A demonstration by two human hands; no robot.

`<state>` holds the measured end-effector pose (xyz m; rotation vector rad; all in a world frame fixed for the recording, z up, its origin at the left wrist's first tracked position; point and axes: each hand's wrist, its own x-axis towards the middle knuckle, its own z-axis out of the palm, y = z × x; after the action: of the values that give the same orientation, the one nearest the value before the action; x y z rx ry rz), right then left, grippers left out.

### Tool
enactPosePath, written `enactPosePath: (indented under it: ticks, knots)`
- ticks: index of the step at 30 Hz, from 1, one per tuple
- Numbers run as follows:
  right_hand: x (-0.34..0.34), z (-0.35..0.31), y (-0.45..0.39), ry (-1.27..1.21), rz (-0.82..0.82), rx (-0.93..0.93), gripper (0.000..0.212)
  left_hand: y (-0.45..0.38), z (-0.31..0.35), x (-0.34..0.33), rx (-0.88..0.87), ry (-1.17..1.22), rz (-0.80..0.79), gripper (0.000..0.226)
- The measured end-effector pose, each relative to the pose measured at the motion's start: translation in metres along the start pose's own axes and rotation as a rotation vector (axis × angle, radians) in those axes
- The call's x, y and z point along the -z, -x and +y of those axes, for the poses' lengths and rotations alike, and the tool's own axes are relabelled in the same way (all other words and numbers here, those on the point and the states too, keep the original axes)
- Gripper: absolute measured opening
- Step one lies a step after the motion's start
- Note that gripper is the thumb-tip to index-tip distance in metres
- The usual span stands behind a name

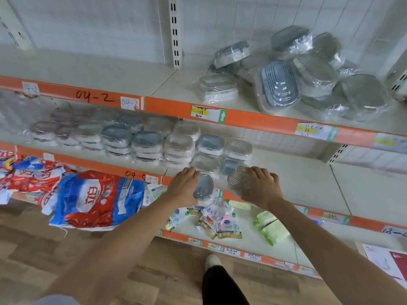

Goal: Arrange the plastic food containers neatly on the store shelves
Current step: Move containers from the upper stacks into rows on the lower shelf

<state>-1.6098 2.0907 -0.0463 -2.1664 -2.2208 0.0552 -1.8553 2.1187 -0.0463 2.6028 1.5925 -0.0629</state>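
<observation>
Plastic-wrapped containers are in both my hands at the middle shelf (286, 172) edge: left hand (184, 187) curled on a grey-lidded box (203, 187), right hand (258, 186) gripping a clear tub (236, 180). Slick wrap risks slipping, or nudging the stacks (176, 146) just beyond. Fingertips and tub base are hidden.

The middle shelf (308, 172) lies bare to the right of the stacked containers (141, 142), while a loose heap of containers (297, 78) crowds the upper shelf's right half.
</observation>
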Motion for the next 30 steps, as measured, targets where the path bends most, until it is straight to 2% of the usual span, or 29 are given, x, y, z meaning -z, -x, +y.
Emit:
enactPosePath:
  ticks: [7,10,13,16,18,22,24,30]
  knots:
    - [-0.062,0.049,-0.089,-0.008,-0.041,-0.041,0.084,-0.127,-0.014,-0.044,-0.003,0.052,0.083,0.080]
    - [-0.083,0.053,-0.120,-0.049,-0.022,-0.010,0.086,-0.168,-0.013,-0.073,-0.010,0.061,0.114,0.085]
    - [-0.097,0.055,-0.147,-0.077,-0.026,0.039,0.083,-0.194,-0.015,-0.097,0.005,0.072,0.154,0.080]
    - [-0.104,0.059,-0.169,-0.146,-0.095,0.065,0.086,-0.207,-0.022,-0.104,0.022,0.062,0.126,0.077]
    - [-0.106,0.059,-0.178,-0.120,-0.147,0.100,0.083,-0.211,-0.029,-0.105,0.018,-0.003,0.138,0.067]
    - [-0.120,0.051,-0.169,0.038,-0.011,0.108,0.061,-0.202,-0.028,-0.108,0.065,-0.121,0.156,0.069]
    - [-0.125,0.045,-0.161,0.051,-0.003,0.075,0.060,-0.196,-0.024,-0.112,0.051,-0.161,0.159,0.072]
    - [-0.094,0.036,-0.153,0.061,-0.244,0.096,0.070,-0.171,-0.024,-0.091,-0.016,-0.105,0.044,0.069]
